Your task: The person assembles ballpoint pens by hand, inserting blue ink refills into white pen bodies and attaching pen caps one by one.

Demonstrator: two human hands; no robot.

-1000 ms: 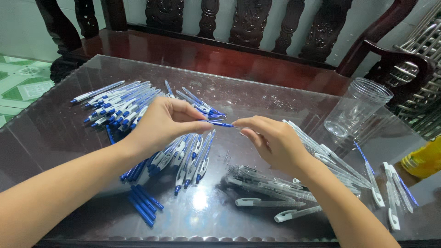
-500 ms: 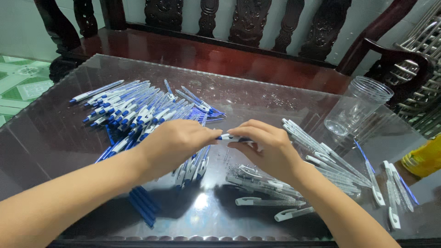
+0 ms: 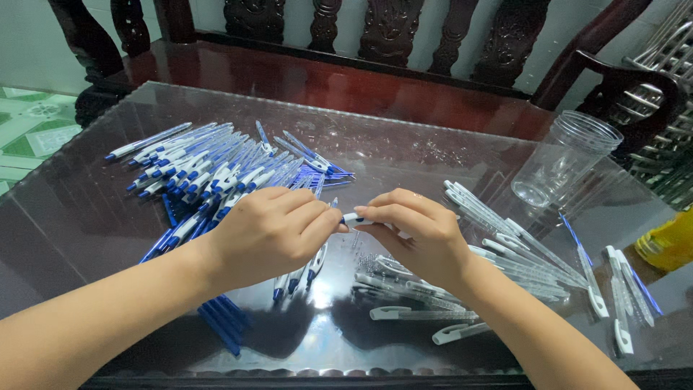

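Left hand (image 3: 271, 231) closed around 1 end of a pen (image 3: 352, 217), fingertips pinched at its white tip. Right hand (image 3: 415, 235) closed on the other end, thumb and forefinger gripping. Pen held level between both hands, above the glass table (image 3: 86, 209), near its middle. Pile of blue and white pens (image 3: 209, 170) spread behind and under left hand. Loose blue pen parts (image 3: 220, 325) beside left forearm. Clear pen barrels with white clips (image 3: 505, 245) scattered right of right hand. Empty clear plastic jar (image 3: 567, 159) upright at far right. Dark wooden bench (image 3: 346, 79) behind table.
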